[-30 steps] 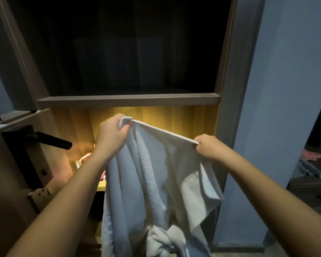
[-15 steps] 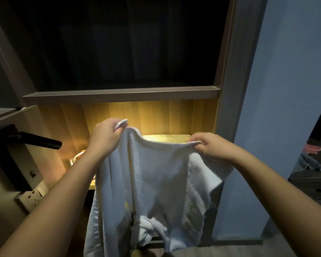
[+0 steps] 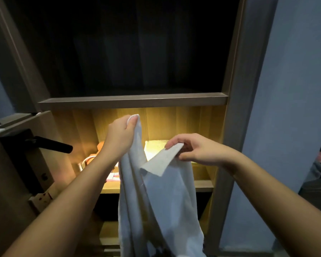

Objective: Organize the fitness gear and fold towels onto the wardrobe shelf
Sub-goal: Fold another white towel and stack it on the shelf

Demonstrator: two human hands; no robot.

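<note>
**Towel held up in both hands**

Your left hand [image 3: 121,138] grips one top corner of the white towel [image 3: 167,197] in a closed fist, raised in front of the lit shelf [image 3: 202,176]. Your right hand [image 3: 196,151] pinches another corner between thumb and fingertips, lower and to the right. The towel hangs in loose folds between your arms, before the wardrobe. Orange and pink gear [image 3: 100,148] lies on the lit shelf behind your left wrist.

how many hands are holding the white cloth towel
2: the left hand grips a top corner of the white cloth towel; the right hand pinches another corner, lower and to the right.
</note>
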